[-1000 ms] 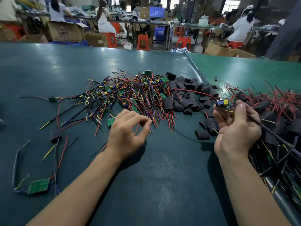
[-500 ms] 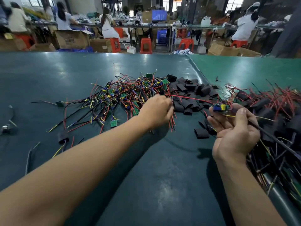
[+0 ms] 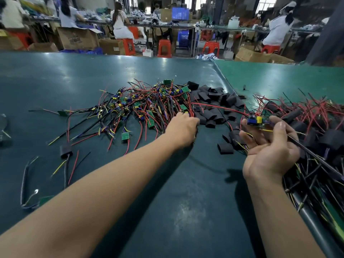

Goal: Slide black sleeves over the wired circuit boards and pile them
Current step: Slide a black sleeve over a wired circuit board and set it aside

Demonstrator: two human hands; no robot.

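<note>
A tangle of bare wired circuit boards (image 3: 149,107), green boards with red, black and yellow leads, lies mid-table. To its right sits a heap of loose black sleeves (image 3: 214,105). My left hand (image 3: 181,129) reaches palm-down to the near edge of that heap, its fingers curled; what they hold is hidden. My right hand (image 3: 268,146) is raised palm-up and holds one wired board (image 3: 255,121) with blue and yellow parts, thumb pressing its leads. A pile of sleeved boards (image 3: 312,131) covers the table's right side.
A single sleeved board (image 3: 65,151) and stray wires (image 3: 28,183) lie at the left. A seam (image 3: 223,77) divides the dark mat from a lighter green one. People sit at benches beyond the far edge, among cardboard boxes and red stools.
My left hand has travelled from the near middle of the table forward and right to the edge of the loose sleeves. My right hand keeps the same board raised, barely moving.
</note>
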